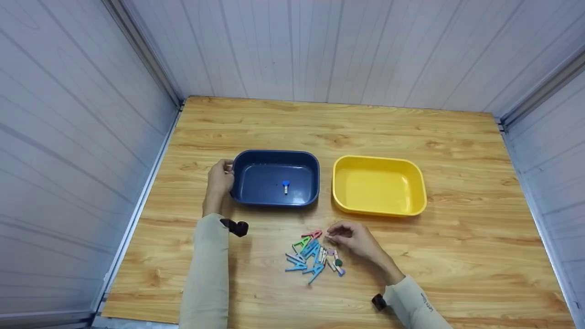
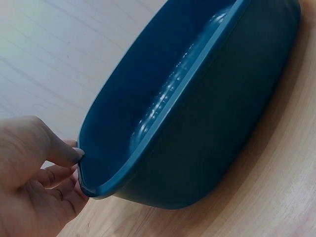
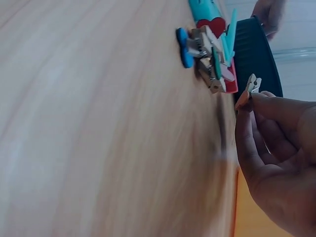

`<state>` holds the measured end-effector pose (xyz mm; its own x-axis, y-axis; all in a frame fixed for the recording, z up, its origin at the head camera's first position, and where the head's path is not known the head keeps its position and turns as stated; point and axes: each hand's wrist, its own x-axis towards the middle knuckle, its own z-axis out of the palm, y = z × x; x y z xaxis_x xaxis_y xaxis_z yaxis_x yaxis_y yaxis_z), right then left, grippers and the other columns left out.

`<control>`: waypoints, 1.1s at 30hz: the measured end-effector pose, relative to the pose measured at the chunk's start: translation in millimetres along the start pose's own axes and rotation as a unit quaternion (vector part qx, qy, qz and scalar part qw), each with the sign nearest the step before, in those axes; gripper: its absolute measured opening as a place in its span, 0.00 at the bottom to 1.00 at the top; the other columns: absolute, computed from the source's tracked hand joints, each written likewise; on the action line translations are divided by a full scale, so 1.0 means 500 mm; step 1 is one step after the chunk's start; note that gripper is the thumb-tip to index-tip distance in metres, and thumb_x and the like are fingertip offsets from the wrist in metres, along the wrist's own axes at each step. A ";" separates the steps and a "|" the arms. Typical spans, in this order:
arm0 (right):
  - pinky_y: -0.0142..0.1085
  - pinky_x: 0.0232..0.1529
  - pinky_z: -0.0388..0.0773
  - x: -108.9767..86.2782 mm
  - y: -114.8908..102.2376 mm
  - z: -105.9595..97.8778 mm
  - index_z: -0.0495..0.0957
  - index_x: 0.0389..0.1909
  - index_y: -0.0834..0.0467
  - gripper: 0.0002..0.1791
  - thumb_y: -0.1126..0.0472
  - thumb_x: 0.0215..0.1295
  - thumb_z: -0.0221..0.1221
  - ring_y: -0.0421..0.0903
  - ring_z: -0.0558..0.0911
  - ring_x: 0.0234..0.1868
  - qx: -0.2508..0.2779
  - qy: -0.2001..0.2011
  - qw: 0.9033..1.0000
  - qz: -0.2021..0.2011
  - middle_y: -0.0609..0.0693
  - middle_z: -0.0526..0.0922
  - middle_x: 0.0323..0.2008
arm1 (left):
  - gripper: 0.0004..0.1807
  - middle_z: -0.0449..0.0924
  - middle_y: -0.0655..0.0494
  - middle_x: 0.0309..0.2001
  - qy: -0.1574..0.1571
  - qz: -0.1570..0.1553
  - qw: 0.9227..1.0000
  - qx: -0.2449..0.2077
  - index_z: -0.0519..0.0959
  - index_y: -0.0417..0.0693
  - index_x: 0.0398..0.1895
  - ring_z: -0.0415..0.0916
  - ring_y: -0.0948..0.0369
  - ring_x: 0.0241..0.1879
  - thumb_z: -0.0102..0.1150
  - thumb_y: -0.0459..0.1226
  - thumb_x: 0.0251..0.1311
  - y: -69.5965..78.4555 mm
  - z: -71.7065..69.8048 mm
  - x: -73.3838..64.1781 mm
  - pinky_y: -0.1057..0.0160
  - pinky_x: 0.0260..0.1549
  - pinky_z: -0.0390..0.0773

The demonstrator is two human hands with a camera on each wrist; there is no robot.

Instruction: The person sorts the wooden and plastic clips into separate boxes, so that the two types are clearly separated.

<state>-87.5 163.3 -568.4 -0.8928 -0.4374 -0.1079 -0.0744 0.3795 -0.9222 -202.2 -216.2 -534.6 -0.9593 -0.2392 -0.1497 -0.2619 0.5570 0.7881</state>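
My left hand grips the left end of a dark blue plastic tub, thumb on the rim and fingers below it, as the left wrist view shows. A small wooden clothespin with a blue top lies in that tub. Between thumb and fingertip, my right hand pinches a small wooden clothespin with an orange piece. Just left of it lies a heap of clothespins: blue plastic ones, a green one, a pink one and small wooden ones with coloured decorations.
A yellow plastic tub stands to the right of the blue one, a narrow gap between them. Both stand on a wood-grain table. Pale panels enclose the table at the back and both sides.
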 end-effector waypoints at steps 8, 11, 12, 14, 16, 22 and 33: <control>0.28 0.42 0.79 0.004 -0.041 -0.013 0.80 0.44 0.68 0.12 0.70 0.60 0.61 0.56 0.83 0.44 0.034 -0.002 0.999 0.014 0.63 0.83 0.43 | 0.20 0.77 0.41 0.43 0.004 0.001 1.000 -0.010 0.74 0.35 0.55 0.74 0.51 0.45 0.45 0.25 0.60 0.000 -0.002 0.004 0.56 0.48 0.73; 0.28 0.42 0.79 0.008 -0.042 -0.017 0.80 0.45 0.69 0.12 0.71 0.60 0.61 0.56 0.83 0.44 0.055 -0.001 0.998 0.017 0.64 0.83 0.44 | 0.19 0.77 0.43 0.40 0.011 0.010 1.000 -0.015 0.76 0.35 0.52 0.74 0.53 0.41 0.46 0.25 0.58 0.001 -0.004 0.002 0.58 0.45 0.75; 0.28 0.42 0.79 0.009 -0.043 -0.018 0.80 0.44 0.69 0.12 0.71 0.60 0.61 0.56 0.83 0.44 0.061 0.001 0.998 0.018 0.64 0.83 0.44 | 0.19 0.77 0.44 0.39 0.011 0.011 1.000 -0.014 0.76 0.35 0.52 0.74 0.53 0.41 0.46 0.25 0.58 0.001 -0.004 0.001 0.58 0.44 0.75; 0.29 0.42 0.80 0.012 -0.045 -0.020 0.80 0.44 0.68 0.11 0.71 0.60 0.60 0.56 0.83 0.44 0.071 0.003 0.997 0.022 0.64 0.83 0.44 | 0.19 0.78 0.42 0.40 0.013 0.009 1.000 -0.012 0.76 0.35 0.53 0.74 0.52 0.42 0.46 0.25 0.58 0.001 -0.003 0.001 0.58 0.46 0.74; 0.29 0.42 0.80 0.013 -0.048 -0.022 0.80 0.44 0.68 0.11 0.71 0.60 0.60 0.55 0.83 0.44 0.082 0.006 0.996 0.023 0.64 0.83 0.45 | 0.19 0.78 0.40 0.43 0.007 0.003 1.000 -0.010 0.75 0.35 0.55 0.74 0.51 0.45 0.46 0.25 0.60 0.001 -0.002 0.002 0.56 0.49 0.74; 0.31 0.44 0.80 0.019 -0.057 -0.023 0.78 0.44 0.72 0.12 0.73 0.59 0.60 0.50 0.84 0.43 0.128 0.018 0.992 0.016 0.70 0.80 0.45 | 0.20 0.77 0.39 0.46 0.005 0.001 1.000 0.006 0.74 0.35 0.56 0.74 0.49 0.47 0.45 0.25 0.61 0.000 -0.001 0.002 0.55 0.49 0.73; 0.30 0.42 0.80 0.032 -0.076 -0.023 0.77 0.44 0.73 0.12 0.73 0.59 0.60 0.44 0.83 0.40 0.146 0.032 0.989 0.012 0.67 0.82 0.44 | 0.20 0.77 0.40 0.45 0.004 0.005 1.000 0.017 0.74 0.36 0.57 0.73 0.49 0.47 0.45 0.26 0.61 -0.001 -0.002 0.003 0.54 0.51 0.71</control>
<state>-103.8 151.3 -530.8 -0.9198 -0.3750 -0.1156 0.0700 0.1331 -0.9886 -203.2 -217.7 -534.6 -0.9611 -0.2396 -0.1377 -0.2563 0.5861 0.7686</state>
